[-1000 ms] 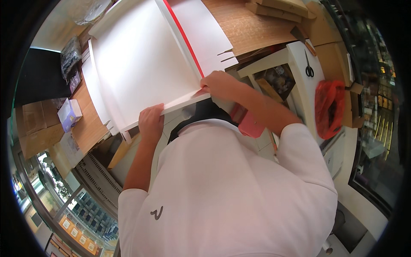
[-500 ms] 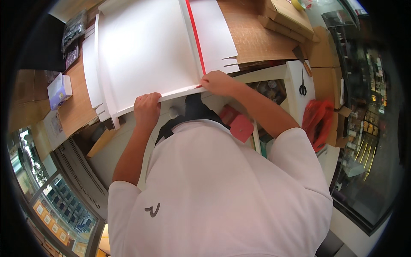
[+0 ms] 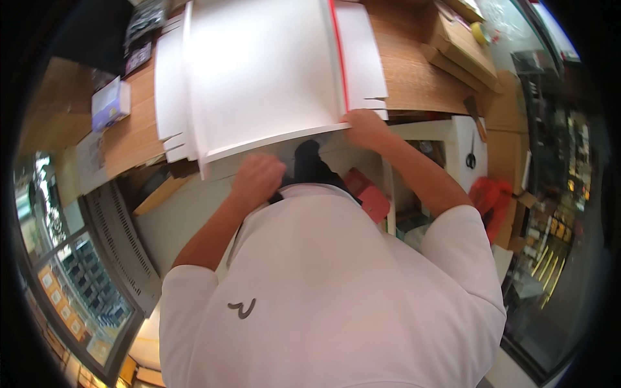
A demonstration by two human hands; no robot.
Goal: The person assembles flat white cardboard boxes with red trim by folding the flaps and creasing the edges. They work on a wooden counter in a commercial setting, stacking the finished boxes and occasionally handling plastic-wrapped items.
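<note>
A large white cardboard box blank lies on the wooden table, its long sides and near edge folded up and slotted flaps spread out at both sides. A narrow red strip runs along its right fold, down to the near right corner. At that corner my right hand has its fingers closed on the cardboard edge, by the strip's lower end; the fingertips are partly hidden. My left hand is off the cardboard, just below the near edge and before my body. Its fingers are curled in, slightly blurred, with nothing visible in them.
At the left of the table stands a purple and white box. Brown cardboard boxes are stacked at the far right. Black scissors, a scraper and a red plastic bag are to my right. A pink object lies below.
My left hand has let go of the near edge and moved back toward my body and to the right. My right hand stays at the corner by the red strip. The view has shifted.
</note>
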